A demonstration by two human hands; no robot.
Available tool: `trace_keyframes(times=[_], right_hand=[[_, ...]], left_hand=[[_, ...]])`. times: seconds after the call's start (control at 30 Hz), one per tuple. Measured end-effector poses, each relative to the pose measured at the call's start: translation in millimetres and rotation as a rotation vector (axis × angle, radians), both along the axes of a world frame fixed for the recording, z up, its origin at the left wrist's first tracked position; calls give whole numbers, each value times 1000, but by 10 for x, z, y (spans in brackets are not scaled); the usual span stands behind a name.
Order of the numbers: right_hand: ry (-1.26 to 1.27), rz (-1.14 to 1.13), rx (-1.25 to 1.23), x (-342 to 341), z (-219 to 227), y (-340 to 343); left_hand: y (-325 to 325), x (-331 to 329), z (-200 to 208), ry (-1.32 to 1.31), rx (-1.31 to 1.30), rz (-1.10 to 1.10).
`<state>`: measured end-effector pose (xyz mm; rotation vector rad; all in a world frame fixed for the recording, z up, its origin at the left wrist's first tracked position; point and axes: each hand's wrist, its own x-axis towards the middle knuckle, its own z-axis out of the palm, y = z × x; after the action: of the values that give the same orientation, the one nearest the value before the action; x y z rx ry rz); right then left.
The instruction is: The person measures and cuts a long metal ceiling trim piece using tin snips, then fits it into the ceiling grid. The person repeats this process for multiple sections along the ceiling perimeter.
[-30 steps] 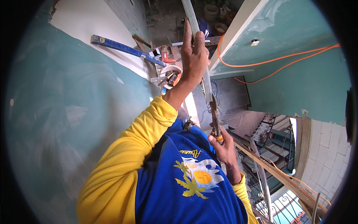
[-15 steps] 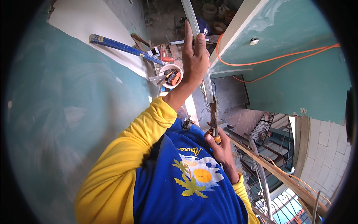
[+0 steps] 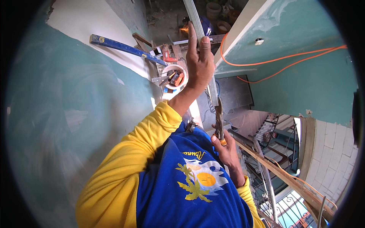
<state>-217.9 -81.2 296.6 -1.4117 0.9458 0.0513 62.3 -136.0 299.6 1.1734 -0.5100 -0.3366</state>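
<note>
My left hand (image 3: 200, 64) is raised, with its fingers wrapped round a long, thin galvanized metal channel (image 3: 193, 14). The channel runs from the top of the view down past my wrist. Lower down, my right hand (image 3: 227, 150) grips a pair of tin snips (image 3: 218, 122) with worn, rusty-brown jaws and orange-yellow handles. The jaws point up and meet the channel's lower end; whether they are closed on the metal cannot be made out. My palm partly hides the handles.
On the left, a blue spirit level (image 3: 121, 46) leans near a red drill (image 3: 167, 54) and a white bucket of tools (image 3: 174, 77). Orange sparks (image 3: 185, 29) glow beside a blue shape (image 3: 207, 26). An orange cable (image 3: 262, 65) hangs right; a wooden rail (image 3: 273, 165) borders a stairwell.
Orange sparks have appeared in the background at the top. Both hands, the channel and the snips have barely shifted.
</note>
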Motion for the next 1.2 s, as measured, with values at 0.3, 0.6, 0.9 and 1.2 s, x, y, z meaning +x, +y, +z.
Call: trace_keyframes(times=[0.3,0.6,0.9,1.2], right_hand=[[42,56,-162,-25,-36,-44],[29,99,-123,-54,8,-153],[44,68,-189,-32,25,-100],[42,-6,-175,-92,-105,46]], left_hand=[[17,-15,-51,72,4,-3],[30,-52,33,117,53,-43],[48,-66,-25,92,3,-32],[47,-120,17,105,26,-18]])
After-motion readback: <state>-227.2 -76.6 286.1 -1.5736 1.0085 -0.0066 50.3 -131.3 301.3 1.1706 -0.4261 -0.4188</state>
